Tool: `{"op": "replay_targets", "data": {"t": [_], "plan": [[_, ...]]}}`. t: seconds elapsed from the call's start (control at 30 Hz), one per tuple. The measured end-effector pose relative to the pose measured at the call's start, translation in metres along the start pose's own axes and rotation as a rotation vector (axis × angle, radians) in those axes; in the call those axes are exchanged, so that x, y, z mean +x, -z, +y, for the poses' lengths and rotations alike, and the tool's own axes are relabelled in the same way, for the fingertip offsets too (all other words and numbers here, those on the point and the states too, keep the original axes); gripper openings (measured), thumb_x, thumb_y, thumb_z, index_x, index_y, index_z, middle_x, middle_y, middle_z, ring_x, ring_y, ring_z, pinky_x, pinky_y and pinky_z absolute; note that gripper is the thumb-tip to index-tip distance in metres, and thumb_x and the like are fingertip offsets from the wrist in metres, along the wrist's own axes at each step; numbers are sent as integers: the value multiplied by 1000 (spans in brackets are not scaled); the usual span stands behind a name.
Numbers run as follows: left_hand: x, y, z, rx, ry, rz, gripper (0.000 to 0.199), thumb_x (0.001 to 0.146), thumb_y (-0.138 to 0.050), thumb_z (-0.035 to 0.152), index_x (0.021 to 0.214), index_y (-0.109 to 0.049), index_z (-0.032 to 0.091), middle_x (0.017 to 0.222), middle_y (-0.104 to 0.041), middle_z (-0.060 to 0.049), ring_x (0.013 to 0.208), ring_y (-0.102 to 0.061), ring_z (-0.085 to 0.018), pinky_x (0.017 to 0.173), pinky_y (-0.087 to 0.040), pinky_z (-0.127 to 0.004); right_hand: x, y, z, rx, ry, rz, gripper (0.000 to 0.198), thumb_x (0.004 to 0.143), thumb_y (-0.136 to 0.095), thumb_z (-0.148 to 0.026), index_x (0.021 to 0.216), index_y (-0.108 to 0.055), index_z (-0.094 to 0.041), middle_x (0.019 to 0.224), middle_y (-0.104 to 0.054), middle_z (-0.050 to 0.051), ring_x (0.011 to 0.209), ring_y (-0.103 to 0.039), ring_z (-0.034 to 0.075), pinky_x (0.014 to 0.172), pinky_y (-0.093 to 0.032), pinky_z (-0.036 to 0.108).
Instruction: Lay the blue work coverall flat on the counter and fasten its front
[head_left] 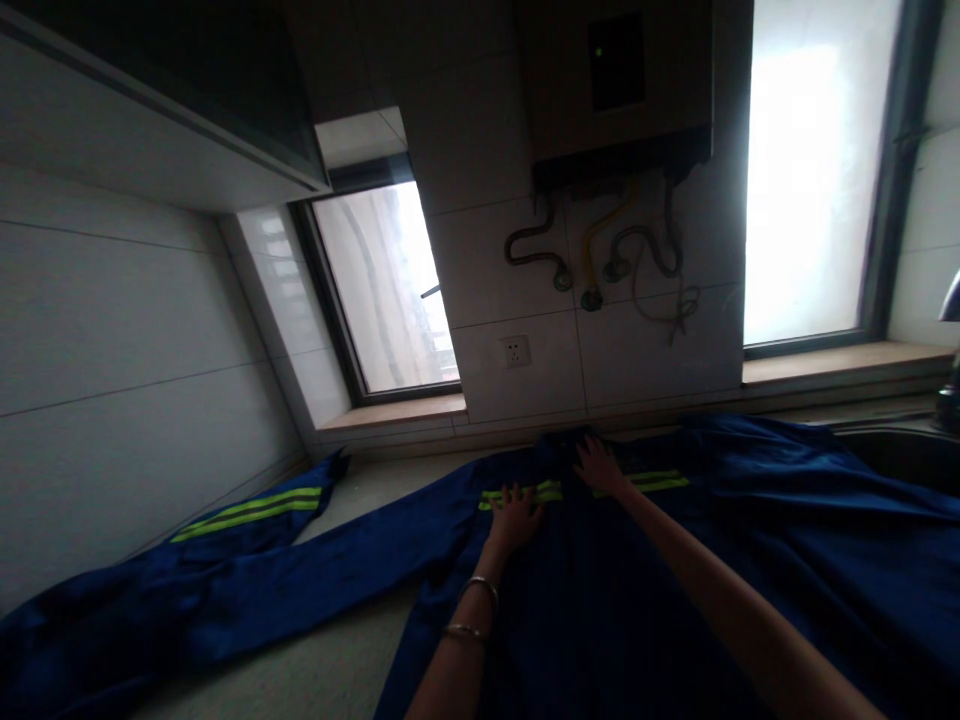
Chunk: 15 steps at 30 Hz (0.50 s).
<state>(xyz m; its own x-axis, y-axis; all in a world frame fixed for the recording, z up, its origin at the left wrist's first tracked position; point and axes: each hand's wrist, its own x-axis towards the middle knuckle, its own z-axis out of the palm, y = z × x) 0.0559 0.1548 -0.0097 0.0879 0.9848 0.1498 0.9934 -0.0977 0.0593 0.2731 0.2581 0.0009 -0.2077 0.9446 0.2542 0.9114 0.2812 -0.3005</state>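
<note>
A dark blue work jacket [622, 600] with yellow-green stripes across the chest lies spread over the countertop. My left hand [516, 518] rests flat on it, fingers spread over the left chest stripe; two bangles circle that wrist. Farther up, near the collar, my right hand [598, 465] lies on the fabric with its fingers apart. One sleeve [375, 565] stretches out to the left. Beside the left wall is more blue cloth with a striped band [251, 515]; whether it belongs to the same garment I cannot tell.
The pale countertop [352, 655] runs along a tiled wall. At the right are a dark sink [900, 450] and part of a faucet [951, 395]. A water heater [622, 90] with pipes hangs above a wall socket [515, 350], between two windows. An overhead cabinet [165, 130] juts out upper left.
</note>
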Motion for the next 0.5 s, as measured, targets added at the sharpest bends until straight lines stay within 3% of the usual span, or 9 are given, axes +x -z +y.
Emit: {"op": "replay_targets", "data": {"t": [0.07,0.17,0.27,0.33,0.4,0.5], "plan": [[0,-1,0,18,-18,-22,63,87,-22,59,141,-30,28,147,-26,-14,133,-18,-42,98,-13,-68,1,-9,0,1,22,-89,50,88,-40,-35,134,-42,-17,146,-27,15,134,-21,29,106,-13,53],[1,-3,0,37,-10,-51,64,87,-21,60,142,-26,29,148,-23,-13,134,-16,-42,97,-14,-69,13,-8,-1,46,-39,-135,46,84,-43,-38,124,-53,-18,134,-46,14,125,-38,31,101,-23,54],[1,-2,2,34,16,-80,63,86,-21,60,142,-26,31,148,-23,-12,134,-16,-42,97,-13,-69,33,3,-11,84,-99,-81,42,86,-39,-37,112,-60,-13,118,-58,17,113,-51,29,96,-33,47],[2,2,2,12,22,-91,63,85,-24,62,141,-28,32,148,-23,-11,134,-16,-42,97,-14,-69,47,10,-25,104,-105,-5,43,90,-31,-32,110,-60,-10,115,-59,19,113,-51,26,96,-35,39],[4,10,0,-23,15,-90,59,85,-27,61,137,-35,34,146,-29,-10,132,-23,-40,98,-21,-65,60,13,-41,127,-86,46,41,91,-28,-27,110,-60,-9,115,-59,18,113,-51,22,95,-36,32],[9,23,-13,-55,25,-29,46,91,-27,47,124,-53,28,133,-49,-9,122,-44,-29,97,-36,-45,73,8,-62,160,-72,56,38,90,-33,-26,108,-61,-8,112,-61,18,107,-55,21,89,-40,29]]}}
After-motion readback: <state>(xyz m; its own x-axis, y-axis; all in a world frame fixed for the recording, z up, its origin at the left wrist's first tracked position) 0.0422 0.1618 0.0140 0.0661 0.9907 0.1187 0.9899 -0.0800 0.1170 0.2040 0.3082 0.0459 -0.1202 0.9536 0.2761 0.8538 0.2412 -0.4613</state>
